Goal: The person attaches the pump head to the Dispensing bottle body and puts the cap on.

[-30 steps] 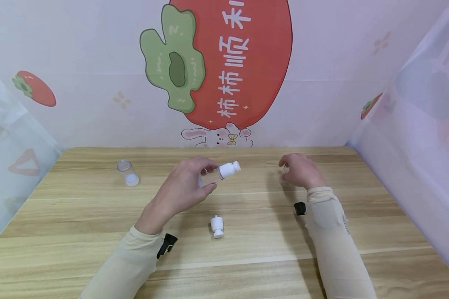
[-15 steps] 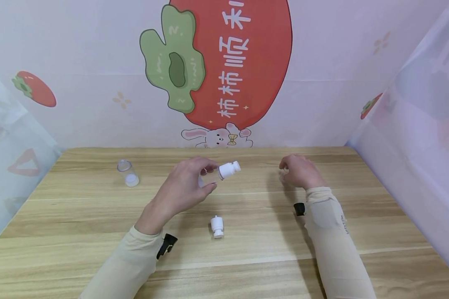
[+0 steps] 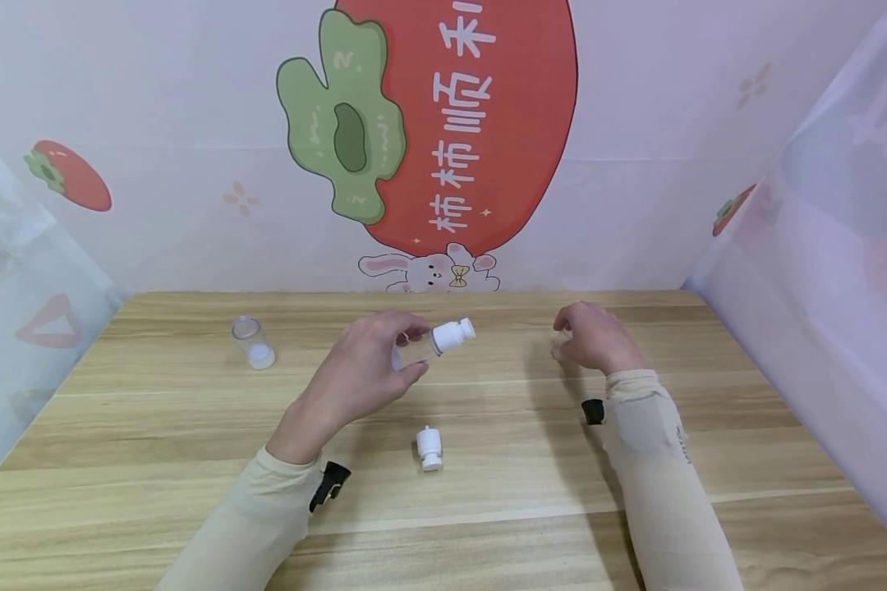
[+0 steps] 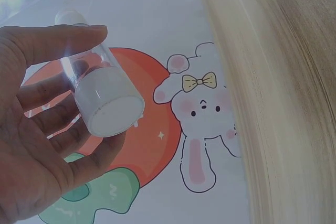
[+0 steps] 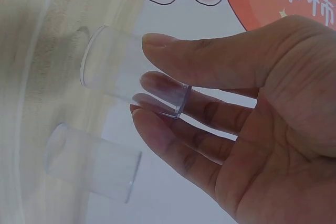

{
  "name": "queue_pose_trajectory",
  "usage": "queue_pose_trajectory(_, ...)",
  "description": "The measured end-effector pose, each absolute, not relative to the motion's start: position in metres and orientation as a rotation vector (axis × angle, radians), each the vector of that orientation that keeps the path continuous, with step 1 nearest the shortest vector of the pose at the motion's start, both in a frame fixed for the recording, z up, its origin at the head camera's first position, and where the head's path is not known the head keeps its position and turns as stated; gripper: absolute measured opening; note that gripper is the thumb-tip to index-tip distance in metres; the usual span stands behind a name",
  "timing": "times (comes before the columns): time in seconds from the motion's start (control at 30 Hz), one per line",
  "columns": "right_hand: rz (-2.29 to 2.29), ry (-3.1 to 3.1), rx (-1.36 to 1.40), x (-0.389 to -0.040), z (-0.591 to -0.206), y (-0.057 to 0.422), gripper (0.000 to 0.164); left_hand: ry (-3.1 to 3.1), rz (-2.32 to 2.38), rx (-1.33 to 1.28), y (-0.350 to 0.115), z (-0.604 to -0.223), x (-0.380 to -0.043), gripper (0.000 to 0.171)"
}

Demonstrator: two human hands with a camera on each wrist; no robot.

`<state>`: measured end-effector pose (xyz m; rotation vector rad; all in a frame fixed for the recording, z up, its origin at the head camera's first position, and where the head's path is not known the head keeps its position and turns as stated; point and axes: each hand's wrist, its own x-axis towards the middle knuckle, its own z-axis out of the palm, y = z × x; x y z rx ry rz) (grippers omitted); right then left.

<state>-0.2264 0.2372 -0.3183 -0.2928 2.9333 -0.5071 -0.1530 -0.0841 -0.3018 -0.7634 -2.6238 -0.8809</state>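
My left hand (image 3: 362,357) holds a small clear bottle with a white pump top (image 3: 452,335), tilted above the table. Its white base (image 4: 110,103) faces the left wrist camera, with thumb and fingers curled round the clear body. Further right, my right hand (image 3: 597,338) grips a clear cylindrical cap (image 5: 118,64) between thumb and fingers. A second clear cap (image 5: 94,163) stands beside it in the right wrist view. In the head view the right hand mostly hides these caps. On the table between the forearms lies a loose white pump head (image 3: 429,449).
Another clear bottle with a white bottom (image 3: 254,343) and no pump on it is at the back left of the wooden table (image 3: 488,509). Printed cloth (image 3: 636,205) walls the back and both sides.
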Motion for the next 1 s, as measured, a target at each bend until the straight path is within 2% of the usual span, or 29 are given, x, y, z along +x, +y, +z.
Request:
queue_pose_trajectory(0.4,-0.494,2.994,-0.372,-0.218,-0.302,0.233,0.029,-2.622,-0.887,-0.766,-0.085,-0.301,-0.153,0.038)
queue_pose_trajectory(1.0,-0.611,3.044,-0.510,-0.204,-0.281,0.223,0.028,-2.633,-0.901,-0.750,-0.087,-0.300,-0.154,0.038)
